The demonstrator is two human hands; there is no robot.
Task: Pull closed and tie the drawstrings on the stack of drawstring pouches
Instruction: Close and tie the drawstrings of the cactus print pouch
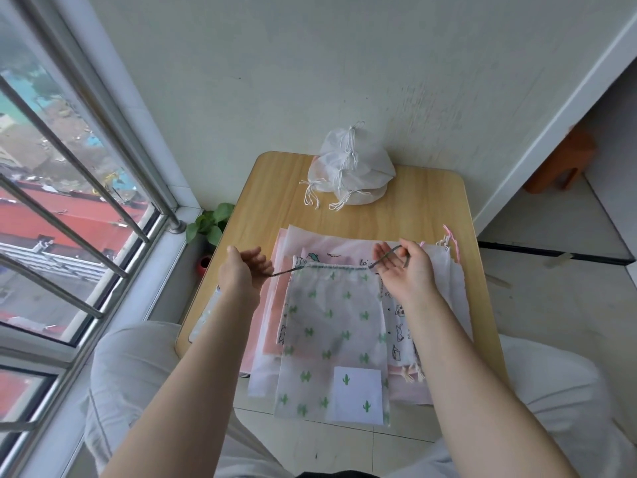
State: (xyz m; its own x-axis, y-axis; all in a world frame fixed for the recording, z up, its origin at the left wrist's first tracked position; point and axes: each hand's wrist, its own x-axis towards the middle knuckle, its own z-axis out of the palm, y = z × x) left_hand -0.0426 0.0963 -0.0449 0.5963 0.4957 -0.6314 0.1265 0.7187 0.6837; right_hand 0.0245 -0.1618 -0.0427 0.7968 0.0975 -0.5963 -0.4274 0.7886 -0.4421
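Both hands pinch the grey drawstring: left hand (241, 270) grips the left cord end (281, 271), right hand (406, 267) holds the right loop (389, 254). Cactus-print pouch (331, 326) lies on top of the flat stack (444, 277) on the wooden table (424, 201), its mouth only slightly gathered, judged barely begun. Several white pouches (351, 167) sit tied at the far edge; the stack remains. Long axis runs toward the person, mouth pointing away

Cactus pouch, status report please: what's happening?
Left hand and right hand each grip a grey drawstring. Frosted green-cactus-print pouch mouth barely gathered, untied. Nothing obstructing.
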